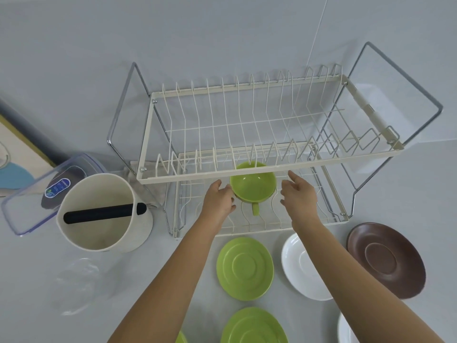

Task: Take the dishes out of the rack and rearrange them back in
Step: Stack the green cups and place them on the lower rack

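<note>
While the two-tier cream wire dish rack [247, 167] stands at the back of the pale grey surface [173, 280], its upper tier holds nothing and its lower tier holds a single item: a glossy lime-green cup with a side handle [253, 188]. This cup sits upright among the lower wires, mouth up, handle toward the onlooker.

Hands: the left hand [218, 201] is at the cup's left wall, fingers loosely extended and apparently touching the rim; firm contact cannot be confirmed. The right hand [298, 196] is spread wide just beside the cup's right side, apart from it. Neither hand grips anything. Reaching from both sides under the upper tier's front rail suits a wide, shallow vessel that one hand would span poorly.

Removed dishes lie flat in front of the rack, separated so that none stack: a round lime-green saucer with concentric ridges [244, 268], a smooth white plate [303, 267], partly hidden by the right forearm, a matte brown saucer with a recessed centre [385, 259], and a second green plate [254, 326] at the lower edge.

To the left stands a cream cylindrical container [103, 214] with a black handle across it, beside a clear plastic lidded box [37, 194].

Judgement: unloading is nearly complete; the cup appears to be the last piece.
</note>
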